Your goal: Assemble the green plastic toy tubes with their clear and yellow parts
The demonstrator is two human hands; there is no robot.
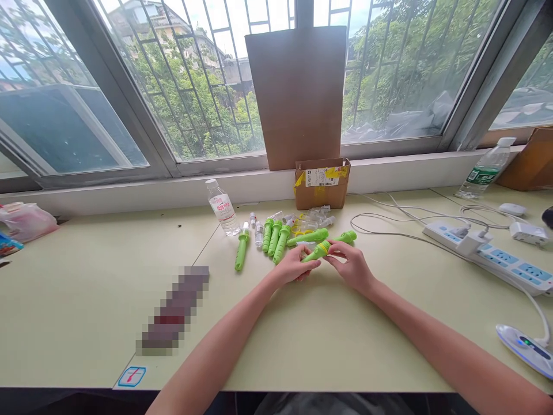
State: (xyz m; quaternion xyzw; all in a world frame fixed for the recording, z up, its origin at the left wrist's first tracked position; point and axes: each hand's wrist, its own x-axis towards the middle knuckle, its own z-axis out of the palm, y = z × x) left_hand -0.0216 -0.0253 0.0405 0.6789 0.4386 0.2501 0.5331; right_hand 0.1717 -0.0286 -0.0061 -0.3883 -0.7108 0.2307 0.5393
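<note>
My left hand (pixel 294 266) is closed around the body of a green plastic tube (pixel 318 252) with yellow rings near its upper end. At that ringed end, my right hand (pixel 351 266) pinches with thumb and fingers; whether a small part sits between them is hidden. Just beyond my hands lie two more green tubes, one on the left (pixel 314 236) and one on the right (pixel 348 237). Three similar tubes (pixel 274 239) rest side by side to the left, and a clear-topped one (pixel 242 251) lies apart. Clear plastic pieces (pixel 317 219) and yellow rings (pixel 302 233) are heaped behind.
A water bottle (pixel 223 208) and an opened cardboard box (pixel 322 199) stand behind the parts. On the right are a power strip (pixel 496 259), cables, another bottle (pixel 484 170) and a white device (pixel 525 346). A pixelated dark object (pixel 175 311) lies at left.
</note>
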